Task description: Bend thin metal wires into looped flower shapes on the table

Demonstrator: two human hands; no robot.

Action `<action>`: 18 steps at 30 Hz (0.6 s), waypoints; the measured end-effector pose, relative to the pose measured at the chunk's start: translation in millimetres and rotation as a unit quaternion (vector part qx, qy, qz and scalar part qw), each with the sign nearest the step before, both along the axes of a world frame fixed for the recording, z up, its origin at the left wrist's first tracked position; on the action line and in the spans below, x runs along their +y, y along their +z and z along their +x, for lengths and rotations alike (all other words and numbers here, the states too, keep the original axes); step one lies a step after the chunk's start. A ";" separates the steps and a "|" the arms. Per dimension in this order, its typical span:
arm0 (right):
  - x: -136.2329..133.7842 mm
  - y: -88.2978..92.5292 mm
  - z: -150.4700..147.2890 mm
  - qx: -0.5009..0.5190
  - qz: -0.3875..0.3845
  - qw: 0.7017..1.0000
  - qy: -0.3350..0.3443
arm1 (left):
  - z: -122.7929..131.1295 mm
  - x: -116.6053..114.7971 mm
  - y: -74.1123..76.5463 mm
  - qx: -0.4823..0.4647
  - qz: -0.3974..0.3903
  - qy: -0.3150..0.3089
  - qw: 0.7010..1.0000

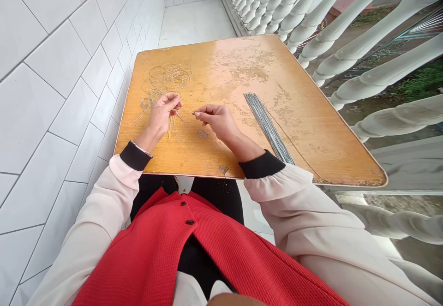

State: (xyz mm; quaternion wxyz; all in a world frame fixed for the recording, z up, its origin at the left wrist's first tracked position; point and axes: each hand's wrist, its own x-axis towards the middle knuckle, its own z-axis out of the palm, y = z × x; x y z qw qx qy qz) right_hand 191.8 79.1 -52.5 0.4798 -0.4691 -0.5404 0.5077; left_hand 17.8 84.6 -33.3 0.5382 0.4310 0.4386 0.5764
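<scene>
A thin metal wire [188,110] stretches across the short gap between my two hands, above the left half of the table. My left hand [164,112] is closed, with thumb and fingertips pinching one end of it. My right hand [216,117] pinches the other end. Several straight wire ends [170,129] poke out below my left fingers; whether they are in that hand or on the table I cannot tell. Just beyond my left hand lies a loose tangle of curled wire [173,76]. To the right of my right hand rests a bundle of straight grey wires [269,128].
The worn wooden table [228,147] has peeling patches and a rounded front right corner. A white tiled wall [93,73] runs close along the left. White balusters [367,73] line the right side. One long thin wire [290,141] lies beside the bundle.
</scene>
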 end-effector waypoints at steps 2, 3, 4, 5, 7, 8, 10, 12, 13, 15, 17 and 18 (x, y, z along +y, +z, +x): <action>2.0 1.3 3.1 0.001 0.018 1.000 -0.023 | -0.3 -1.7 2.3 -0.002 -0.009 -0.024 1.000; 2.9 1.7 4.4 0.001 0.026 0.999 -0.032 | -0.6 -2.5 3.3 0.000 -0.015 -0.037 0.999; 3.7 2.0 5.4 0.001 0.034 0.999 -0.039 | -1.0 -3.2 4.1 0.004 -0.022 -0.053 0.998; 4.5 2.1 6.3 0.003 0.041 0.998 -0.045 | -1.5 -3.7 4.5 0.009 -0.025 -0.067 0.997; 5.8 1.9 7.6 0.015 0.049 0.997 -0.049 | -2.6 -4.4 4.4 0.018 -0.028 -0.093 0.995; 6.3 1.8 8.3 0.023 0.051 0.997 -0.047 | -3.0 -4.6 4.0 0.022 -0.028 -0.104 0.994; 7.0 1.4 9.6 0.039 0.053 0.997 -0.040 | -3.5 -4.8 2.7 0.030 -0.027 -0.125 0.991; 7.5 1.3 10.9 0.052 0.056 0.997 -0.033 | -3.2 -5.3 1.6 0.040 -0.027 -0.148 0.988; 7.7 1.4 11.5 0.060 0.058 0.996 -0.030 | -2.9 -5.8 1.2 0.046 -0.026 -0.158 0.986; 7.9 1.7 12.0 0.072 0.064 0.995 -0.023 | -2.0 -6.9 0.7 0.056 -0.024 -0.176 0.982; 7.8 2.2 11.9 0.073 0.068 0.995 -0.016 | -1.5 -7.8 0.7 0.063 -0.022 -0.184 0.981; 7.6 2.6 11.7 0.070 0.068 0.995 -0.014 | -1.4 -8.1 0.8 0.066 -0.022 -0.187 0.980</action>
